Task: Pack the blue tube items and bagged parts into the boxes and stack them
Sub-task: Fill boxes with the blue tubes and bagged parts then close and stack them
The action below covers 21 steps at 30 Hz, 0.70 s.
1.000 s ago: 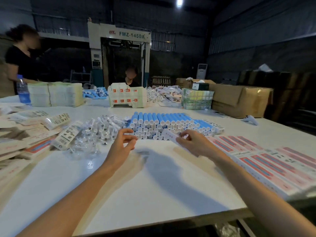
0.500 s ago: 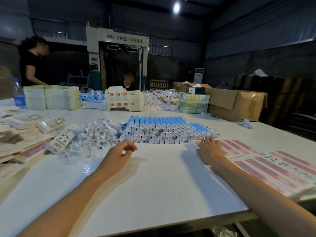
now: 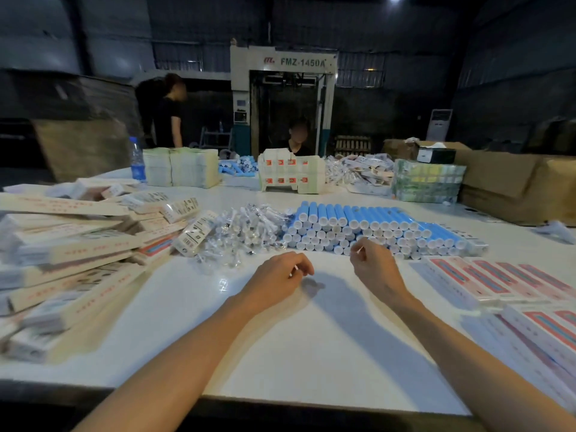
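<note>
Both hands hover just above the desk (image 3: 280, 347), apart from each other. The left hand (image 3: 277, 277) has its fingers curled in to the thumb, and the right hand (image 3: 375, 265) is curled the same way with its fingertips close together. A small pale glint shows at each set of fingertips, and I cannot tell whether either hand holds anything.

Flat pink-printed boxes (image 3: 498, 280) lie in rows to the right of the hands. A loose heap of long cream boxes (image 3: 78, 247) sprawls to the left.

Just beyond the hands lies the stack of blue tubes (image 3: 358, 224). Their white caps face the person and their long axes run away across the desk. The pile of clear bagged parts (image 3: 249, 232) lies touching the stack's left end.

Farther back stand a water bottle (image 3: 137, 159), pale paper stacks (image 3: 184, 168), a white carton with orange squares (image 3: 291, 176), a green bundle (image 3: 427, 183) and brown cartons (image 3: 514, 191). Behind them are two people and a machine (image 3: 283, 62) marked FMZ-1450A
</note>
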Tool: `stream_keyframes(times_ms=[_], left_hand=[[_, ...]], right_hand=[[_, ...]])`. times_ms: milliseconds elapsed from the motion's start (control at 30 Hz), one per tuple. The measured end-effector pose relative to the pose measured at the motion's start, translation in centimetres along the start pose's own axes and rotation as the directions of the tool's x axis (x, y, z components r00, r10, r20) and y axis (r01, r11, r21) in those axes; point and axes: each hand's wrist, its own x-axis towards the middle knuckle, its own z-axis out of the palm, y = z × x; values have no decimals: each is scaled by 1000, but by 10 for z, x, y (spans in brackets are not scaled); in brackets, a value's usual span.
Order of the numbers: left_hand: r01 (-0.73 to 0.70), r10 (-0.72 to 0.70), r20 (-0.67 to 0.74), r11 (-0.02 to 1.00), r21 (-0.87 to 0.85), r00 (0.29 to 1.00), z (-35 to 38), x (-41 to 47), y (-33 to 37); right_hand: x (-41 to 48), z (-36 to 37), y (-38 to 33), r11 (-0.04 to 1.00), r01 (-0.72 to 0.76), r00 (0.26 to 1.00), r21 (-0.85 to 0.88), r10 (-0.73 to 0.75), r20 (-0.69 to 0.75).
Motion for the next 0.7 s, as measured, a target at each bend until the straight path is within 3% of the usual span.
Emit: stream_keyframes(times_ms=[67,133,300,367,467,533,700], left_hand=[[43,-43,-9,998,45,999,-9,-1,0],[90,-91,0,988,122,996,-20,-2,-2],[241,-206,-136,906,347,969,-74,-13,-27],[350,-276,-217,788,507,936,-105,-21,-44],[538,-443,-344,451,712,828,-149,-39,-70],[602,-510,-425,251,758,748,-174,-56,-85],[558,-578,-437,38,829,689,-209,-82,-111]], right_hand=[[-2,33,-26,963,-79,996,259,65,60],[-5,59,-39,897,-189,979,400,141,147],[-5,86,-31,884,-173,972,433,83,220],[-4,88,-26,864,-178,970,471,73,232],[-4,92,-25,842,-178,966,509,52,252],[-4,94,-26,828,-173,963,534,29,267],[-2,96,-25,802,-181,960,570,17,280]])
